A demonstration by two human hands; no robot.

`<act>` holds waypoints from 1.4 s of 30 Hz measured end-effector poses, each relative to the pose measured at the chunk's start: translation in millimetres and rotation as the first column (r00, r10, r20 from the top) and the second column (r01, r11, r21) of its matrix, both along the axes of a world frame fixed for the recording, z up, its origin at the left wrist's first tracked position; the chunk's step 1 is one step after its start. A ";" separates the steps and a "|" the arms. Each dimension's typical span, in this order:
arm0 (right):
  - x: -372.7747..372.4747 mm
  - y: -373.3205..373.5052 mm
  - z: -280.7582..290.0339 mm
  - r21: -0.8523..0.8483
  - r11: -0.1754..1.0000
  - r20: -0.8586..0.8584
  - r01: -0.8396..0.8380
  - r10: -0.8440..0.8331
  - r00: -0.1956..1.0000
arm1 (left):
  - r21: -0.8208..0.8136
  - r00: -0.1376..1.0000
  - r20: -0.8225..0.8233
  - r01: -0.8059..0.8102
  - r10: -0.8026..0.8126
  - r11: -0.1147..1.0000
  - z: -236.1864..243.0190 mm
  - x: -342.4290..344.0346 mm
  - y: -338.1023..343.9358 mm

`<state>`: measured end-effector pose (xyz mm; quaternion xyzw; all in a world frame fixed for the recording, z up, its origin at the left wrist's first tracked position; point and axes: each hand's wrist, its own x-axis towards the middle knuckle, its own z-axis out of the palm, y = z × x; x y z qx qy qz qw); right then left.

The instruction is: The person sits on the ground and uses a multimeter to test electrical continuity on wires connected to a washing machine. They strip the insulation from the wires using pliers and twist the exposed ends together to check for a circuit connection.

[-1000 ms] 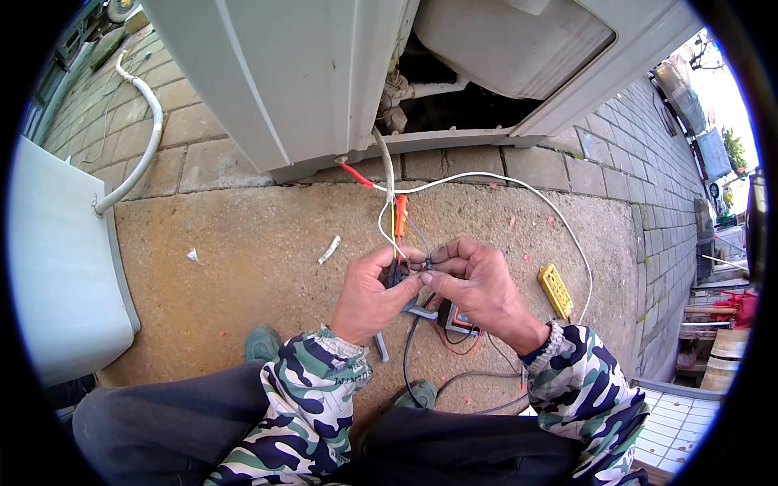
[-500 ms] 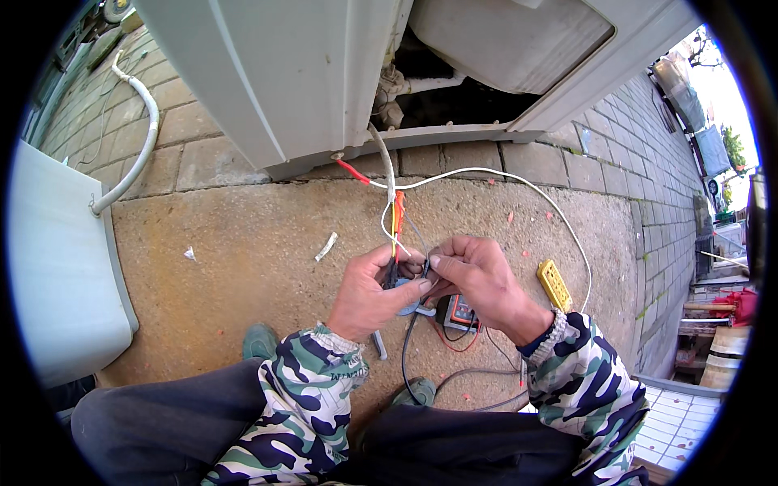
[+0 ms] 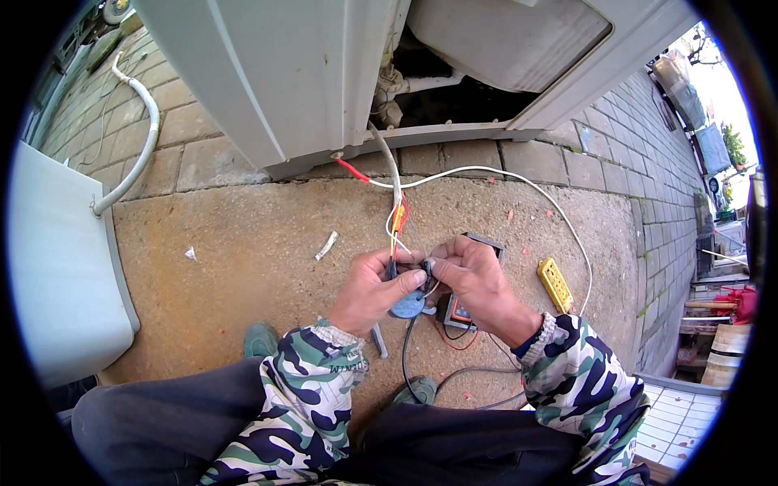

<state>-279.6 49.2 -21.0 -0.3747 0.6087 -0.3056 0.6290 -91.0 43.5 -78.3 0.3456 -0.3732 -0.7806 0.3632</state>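
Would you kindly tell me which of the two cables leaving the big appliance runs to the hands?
The greyish cable, whose coloured wires reach the left hand; the white cable, red at the appliance, loops away to the right.

Red and yellow wires (image 3: 395,242), camouflage sleeves (image 3: 304,393)

White, green and black camouflage sleeves (image 3: 304,397) end in pale gathered cuffs (image 3: 344,337), a dark blue inner cuff (image 3: 531,342) at right, worn with dark trousers (image 3: 174,425) and grey-green shoes (image 3: 260,341).
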 end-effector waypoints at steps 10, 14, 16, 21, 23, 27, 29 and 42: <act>15.2 -0.9 22.8 -0.107 0.980 -0.075 -0.166 0.159 0.984 | 0.026 0.998 0.054 -0.017 0.016 1.000 17.7 15.4 -5.5; 21.6 -0.7 30.5 -0.260 0.905 -0.489 -0.338 0.179 0.854 | 0.148 0.973 -0.225 -0.024 0.057 0.989 10.3 11.9 -0.2; 19.1 2.5 30.4 -0.336 0.841 -0.648 -0.424 0.120 0.752 | 0.158 0.946 -0.316 -0.025 0.075 0.987 6.7 1.3 2.1; 16.9 5.7 30.5 -0.537 0.634 -0.715 -0.557 0.008 0.699 | 0.112 0.973 -0.216 -0.062 0.086 0.992 14.4 1.0 2.0; 13.4 4.0 22.0 -0.525 0.720 -0.602 -0.454 0.063 0.796 | 0.115 0.975 -0.201 -0.078 0.100 0.990 15.3 5.1 0.4; 7.0 -2.0 22.0 -0.202 0.971 -0.223 -0.130 0.084 0.971 | 0.151 0.952 -0.269 -0.109 0.147 0.983 15.9 8.2 -4.9; 4.1 -2.2 19.2 -0.151 0.985 -0.122 -0.083 0.065 0.990 | 0.155 0.958 -0.245 -0.115 0.151 0.981 13.7 7.3 -5.3; 3.7 -11.2 14.3 0.009 0.992 -0.064 -0.130 0.130 0.989 | -0.061 0.989 -0.144 0.003 -0.012 0.998 11.9 6.2 -1.5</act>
